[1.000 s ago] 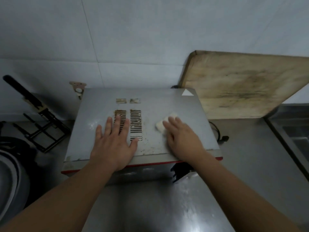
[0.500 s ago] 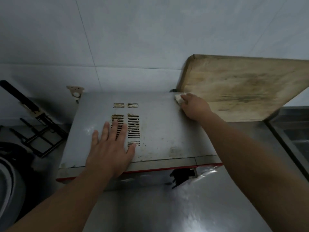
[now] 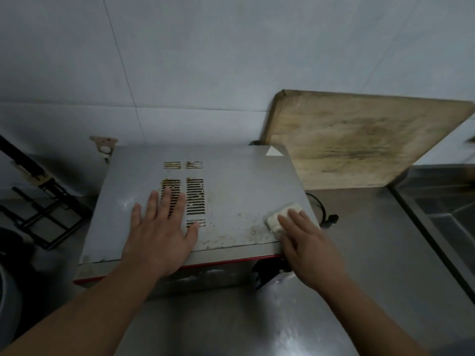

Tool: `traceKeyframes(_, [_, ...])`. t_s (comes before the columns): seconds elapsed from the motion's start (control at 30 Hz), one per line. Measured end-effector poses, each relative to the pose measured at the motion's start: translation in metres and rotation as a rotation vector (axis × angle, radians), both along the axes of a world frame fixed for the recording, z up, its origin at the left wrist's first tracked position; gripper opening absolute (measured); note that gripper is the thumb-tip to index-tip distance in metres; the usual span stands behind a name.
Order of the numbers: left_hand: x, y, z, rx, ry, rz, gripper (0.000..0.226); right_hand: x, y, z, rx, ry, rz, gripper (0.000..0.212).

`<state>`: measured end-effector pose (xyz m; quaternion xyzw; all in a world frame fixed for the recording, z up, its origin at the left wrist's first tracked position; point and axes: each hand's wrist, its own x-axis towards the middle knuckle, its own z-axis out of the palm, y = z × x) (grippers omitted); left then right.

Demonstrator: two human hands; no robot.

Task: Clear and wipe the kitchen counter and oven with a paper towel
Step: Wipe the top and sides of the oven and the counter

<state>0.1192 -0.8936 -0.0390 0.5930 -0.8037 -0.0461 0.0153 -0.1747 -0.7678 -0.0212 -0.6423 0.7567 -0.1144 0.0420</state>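
**Entry: oven top, wipe in progress**

- Oven [image 3: 241, 191]: sits on the steel bench [image 3: 372, 253], back to the tiled wall. Its lid carries brown specks near the front edge and grime around the vent slots [image 3: 194, 199].
- Paper towel [image 3: 280, 217]: folded into a pad, lying at the front right corner of the oven top, partly over the edge.
- Your right hand [image 3: 308, 242]: fingers extended flat, pressing the pad down onto the lid; not curled round it.
- Your left hand [image 3: 162, 227]: flat and spread on the lid, fingertips over the left vent column, holding nothing, steadying the oven.

**Risks, as judged**

- The pad is at the very corner; a further stroke rightward likely drags it off the lid, with crumbs falling onto the bench you must also clean.
- The power cord and plug [image 3: 331, 219] lie just beside that corner; a sweeping hand could snag them.
- Wiping across the slots may push debris down into the oven.
- The wooden cutting board [image 3: 359, 145] leans against the wall just behind the oven's rear right corner; a hard knock there could tip it.
- Leaning weight on your left hand may slide the oven on smooth steel.

**Containers**

- Sink [image 3: 447, 211], far right: only partly in view, contents cannot be told.
- Dark round vessel [image 3: 7, 291], far left edge: interior not visible.
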Motion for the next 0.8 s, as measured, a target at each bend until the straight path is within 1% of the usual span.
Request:
traceKeyframes(0.07, [0.000, 0.000, 0.002, 0.007, -0.011, -0.003, 0.085, -0.006, -0.008, 0.005, 0.010, -0.022, -0.027, 0.039])
traceKeyframes(0.17, [0.000, 0.001, 0.003, 0.003, -0.005, 0.001, 0.084, -0.012, -0.058, 0.017, -0.002, -0.005, 0.010, 0.035])
traceKeyframes(0.33, [-0.001, -0.001, 0.003, 0.012, 0.004, -0.007, 0.082, -0.055, -0.188, 0.027, 0.138, 0.054, -0.019, 0.046])
traceKeyframes(0.4, [0.001, -0.001, 0.002, 0.007, 0.012, -0.013, 0.081, -0.065, -0.225, 0.031, 0.178, 0.012, -0.073, 0.051])
traceKeyframes(0.47, [0.002, -0.001, 0.000, -0.003, 0.014, -0.016, 0.081, -0.066, -0.241, 0.028, 0.177, -0.032, -0.130, 0.054])
traceKeyframes(0.53, [0.003, 0.000, 0.000, -0.008, 0.013, -0.015, 0.081, -0.058, -0.235, 0.023, 0.163, -0.024, -0.141, 0.050])
traceKeyframes(0.6, [0.002, 0.001, 0.002, 0.004, 0.009, -0.009, 0.082, -0.049, -0.207, 0.020, 0.142, -0.004, -0.096, 0.047])
traceKeyframes(0.67, [0.001, 0.001, 0.003, 0.011, 0.002, -0.003, 0.082, -0.043, -0.160, 0.015, 0.095, 0.007, -0.028, 0.043])
traceKeyframes(0.8, [0.000, 0.001, 0.004, 0.009, -0.001, -0.002, 0.083, -0.019, -0.043, 0.002, 0.011, -0.031, -0.048, 0.044])
